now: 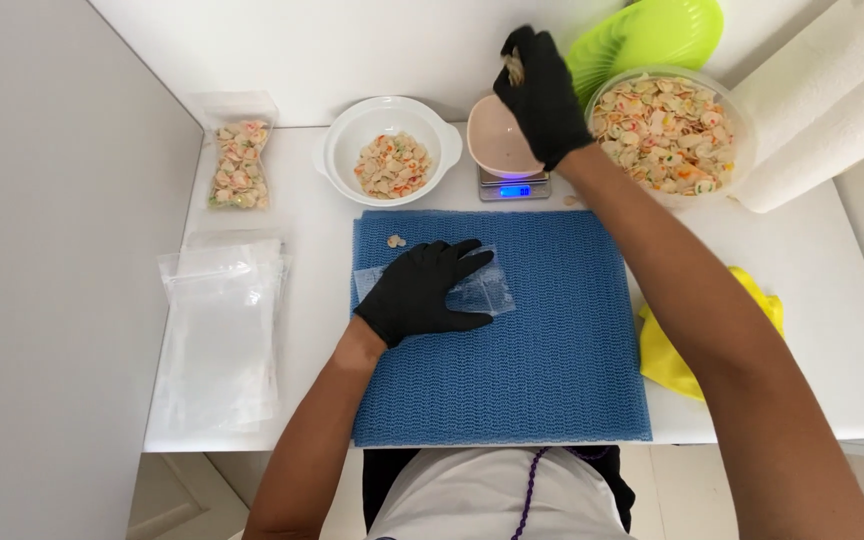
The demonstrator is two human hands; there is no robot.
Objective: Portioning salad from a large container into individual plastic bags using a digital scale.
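Note:
My left hand (422, 292), in a black glove, lies flat with fingers spread on a small clear plastic bag (487, 290) on the blue mat (532, 370). My right hand (542, 90), also gloved in black, is raised over a pink bowl (497, 140) that stands on a small digital scale (514, 187). Its fingers are closed on a few pale shell-shaped pieces (515, 66). A large clear bowl (667, 135) full of the same colourful pieces sits just right of the scale.
A white bowl (389, 150) partly filled with pieces stands at the back. A filled sealed bag (239, 165) and a stack of empty clear bags (222, 330) lie at left. Green lid (652, 35), paper towel rolls (832, 100), yellow cloth (667, 355) at right. Loose pieces (396, 241) on the mat.

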